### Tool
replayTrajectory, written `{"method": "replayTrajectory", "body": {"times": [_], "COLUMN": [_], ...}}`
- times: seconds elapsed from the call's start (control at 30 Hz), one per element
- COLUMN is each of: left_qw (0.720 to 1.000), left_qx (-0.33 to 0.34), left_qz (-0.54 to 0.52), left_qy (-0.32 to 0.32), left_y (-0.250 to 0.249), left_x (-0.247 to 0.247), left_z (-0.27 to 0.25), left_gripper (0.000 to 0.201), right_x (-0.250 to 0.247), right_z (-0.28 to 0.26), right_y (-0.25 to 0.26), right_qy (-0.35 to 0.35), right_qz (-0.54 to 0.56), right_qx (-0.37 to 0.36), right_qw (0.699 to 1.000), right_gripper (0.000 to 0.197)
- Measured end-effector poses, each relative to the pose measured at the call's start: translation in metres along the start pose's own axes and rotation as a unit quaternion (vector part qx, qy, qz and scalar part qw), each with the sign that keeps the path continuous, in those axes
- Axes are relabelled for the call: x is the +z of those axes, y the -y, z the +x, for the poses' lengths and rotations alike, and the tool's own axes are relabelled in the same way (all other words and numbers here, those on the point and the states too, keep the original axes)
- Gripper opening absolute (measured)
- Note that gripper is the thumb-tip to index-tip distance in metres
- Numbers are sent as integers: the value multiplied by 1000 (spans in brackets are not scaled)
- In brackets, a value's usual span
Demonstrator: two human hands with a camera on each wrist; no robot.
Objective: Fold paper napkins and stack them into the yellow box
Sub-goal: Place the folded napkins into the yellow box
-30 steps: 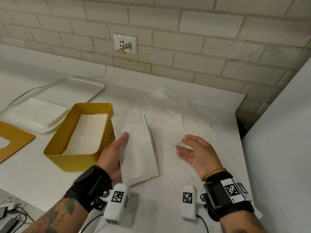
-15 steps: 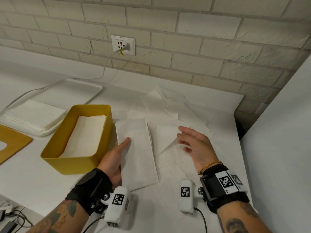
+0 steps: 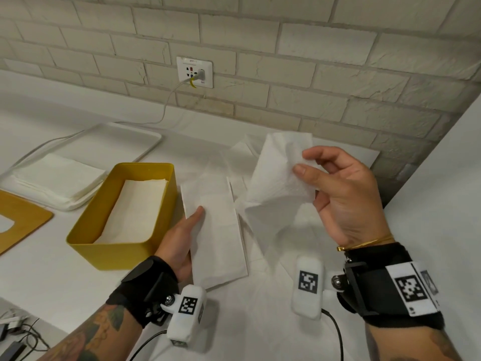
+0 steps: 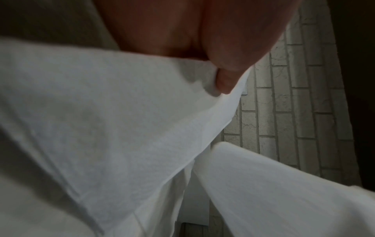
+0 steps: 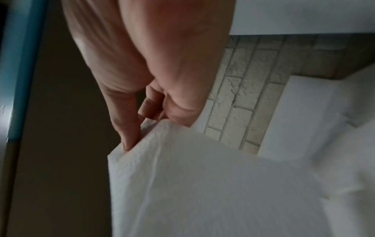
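Note:
The yellow box (image 3: 112, 254) stands left of centre with folded napkins (image 3: 135, 204) lying flat inside. Right beside it lies a folded napkin (image 3: 216, 230), a long white strip. My left hand (image 3: 194, 220) holds its left edge, thumb on top and fingers hidden beneath; the left wrist view shows the thumb (image 4: 225, 77) pressing the paper (image 4: 101, 120). My right hand (image 3: 303, 164) pinches a corner of an unfolded napkin (image 3: 276, 178) and holds it raised above the table. The pinch (image 5: 152, 128) on the sheet (image 5: 202, 184) also shows in the right wrist view.
Several loose napkins (image 3: 234, 157) lie spread on the table behind the hands. A white tray (image 3: 145, 134) at the left carries a napkin stack (image 3: 57, 175). A wooden lid (image 3: 20, 217) lies at the far left. A white panel (image 3: 442, 178) bounds the right side.
My right hand has closed on a loose napkin and lifted it up off the table. My left hand has stayed on the folded napkin beside the box.

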State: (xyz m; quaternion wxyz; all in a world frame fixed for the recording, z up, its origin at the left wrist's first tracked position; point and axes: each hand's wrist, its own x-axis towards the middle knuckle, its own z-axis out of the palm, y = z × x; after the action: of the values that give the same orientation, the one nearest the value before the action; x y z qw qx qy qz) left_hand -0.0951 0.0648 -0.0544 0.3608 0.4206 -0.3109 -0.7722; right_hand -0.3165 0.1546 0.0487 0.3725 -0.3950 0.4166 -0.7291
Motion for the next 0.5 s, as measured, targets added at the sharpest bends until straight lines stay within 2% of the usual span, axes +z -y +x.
{"method": "replayTrajectory", "body": {"times": [0.1, 0.17, 0.23, 0.33, 0.5], "left_qw": [999, 997, 995, 988, 986], "left_qx": [-42, -64, -89, -123, -136], "left_qz": [-5, -4, -11, -22, -28], "left_qy": [21, 33, 54, 91, 94], "left_y": [11, 16, 20, 23, 23], "left_x": [-2, -1, 0, 3, 3], "left_z": [2, 3, 4, 2, 1], "left_gripper": [43, 47, 42, 38, 52], "right_x": [-9, -19, -28, -39, -58], "right_z": [3, 4, 2, -8, -19], "right_y": [-3, -15, -31, -52, -81], "right_qy": [-33, -80, -121, -141, -184], "right_qz": [70, 74, 44, -19, -112], "right_qx": [10, 30, 60, 116, 170], "right_qw": [997, 994, 990, 983, 962], "right_gripper": [29, 26, 25, 26, 25]}}
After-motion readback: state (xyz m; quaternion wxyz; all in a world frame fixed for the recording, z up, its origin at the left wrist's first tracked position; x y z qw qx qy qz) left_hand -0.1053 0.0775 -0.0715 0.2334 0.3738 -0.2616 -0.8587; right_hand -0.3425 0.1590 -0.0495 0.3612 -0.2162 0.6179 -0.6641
